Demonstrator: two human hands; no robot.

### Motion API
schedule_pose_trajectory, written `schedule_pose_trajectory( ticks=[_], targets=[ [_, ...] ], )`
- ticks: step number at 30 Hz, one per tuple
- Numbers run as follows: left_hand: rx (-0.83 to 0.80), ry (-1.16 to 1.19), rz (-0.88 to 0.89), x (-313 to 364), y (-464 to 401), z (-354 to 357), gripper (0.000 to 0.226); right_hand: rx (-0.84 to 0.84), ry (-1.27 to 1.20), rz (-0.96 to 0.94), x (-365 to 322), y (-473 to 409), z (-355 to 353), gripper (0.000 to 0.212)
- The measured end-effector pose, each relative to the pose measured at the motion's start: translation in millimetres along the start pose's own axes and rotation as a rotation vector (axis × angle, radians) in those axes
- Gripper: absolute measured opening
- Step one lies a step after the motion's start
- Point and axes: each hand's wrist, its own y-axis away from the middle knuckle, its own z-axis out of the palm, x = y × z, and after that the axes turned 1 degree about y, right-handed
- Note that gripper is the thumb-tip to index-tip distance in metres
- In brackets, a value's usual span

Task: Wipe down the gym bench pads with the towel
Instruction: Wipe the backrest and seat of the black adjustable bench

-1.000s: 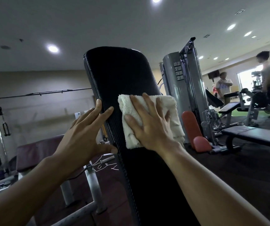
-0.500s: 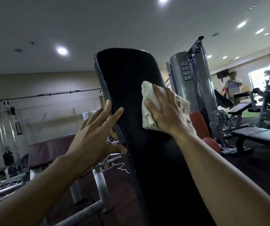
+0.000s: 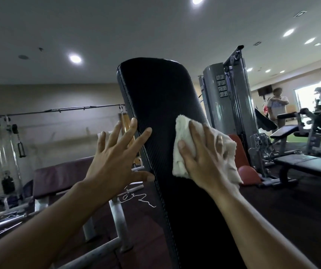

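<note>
Towel (image 3: 182, 146) just slid from the middle of the upright bench pad (image 3: 161, 105) over to its right edge, flat under my right hand (image 3: 200, 158), fingers spread. Left hand (image 3: 115, 158) still braces the left edge, fingers straight. Top's unwiped yet.

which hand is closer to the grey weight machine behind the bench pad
Right. The right hand presses the towel on the pad's right side, just left of the grey weight machine. The left hand rests on the pad's far left edge.
</note>
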Motion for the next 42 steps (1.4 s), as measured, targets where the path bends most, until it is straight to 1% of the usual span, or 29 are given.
schedule_pose_trajectory(
  ticks=[2,4,7,10,13,15,18,20,22,24,26,30,33,35,37,40,42],
  targets=[
    [0.014,0.027,-0.010,1,0,2,0.109,-0.030,0.033,-0.059,1,17,4,0.069],
    [0.002,0.042,-0.015,2,1,0,0.107,-0.026,0.024,-0.068,8,2,-1,0.069],
    [-0.005,0.033,-0.009,1,2,-3,0.107,0.005,-0.039,0.016,16,-27,-13,0.064],
    [0.002,0.056,-0.009,2,2,-2,0.108,0.007,-0.009,0.065,11,-11,-10,0.063],
    [0.009,0.086,-0.004,3,2,-1,0.110,-0.051,0.066,-0.025,1,28,-1,0.068],
    [0.011,0.090,-0.004,3,2,-2,0.110,-0.058,0.073,-0.053,2,28,0,0.070],
    [-0.022,0.075,-0.016,3,0,-5,0.113,-0.026,-0.012,-0.006,2,4,-5,0.069],
    [-0.040,0.074,-0.028,4,0,-6,0.114,-0.011,-0.045,0.036,-1,4,-5,0.066],
    [-0.040,0.096,-0.037,5,0,-6,0.115,-0.045,-0.019,-0.002,-11,24,-1,0.066],
    [-0.021,0.087,-0.031,4,1,-5,0.116,-0.099,0.022,-0.097,-20,52,7,0.070],
    [-0.028,0.080,-0.026,6,3,-6,0.116,-0.106,0.072,-0.143,-21,61,12,0.073],
    [-0.090,0.058,-0.056,10,3,-12,0.116,-0.103,0.091,-0.116,-20,44,8,0.073],
    [-0.081,0.070,-0.057,11,9,-10,0.113,-0.103,0.048,-0.114,-23,62,11,0.072],
    [-0.054,0.054,-0.047,12,17,-7,0.109,-0.101,0.069,-0.142,-18,80,17,0.071],
    [-0.040,0.023,-0.016,14,27,-4,0.110,-0.108,0.096,-0.154,-10,81,16,0.071],
    [-0.103,-0.012,0.039,17,38,1,0.116,-0.134,0.070,-0.101,-10,63,7,0.072],
    [-0.100,-0.046,0.064,16,41,2,0.119,-0.114,0.019,-0.069,-15,68,9,0.070]
  ],
)
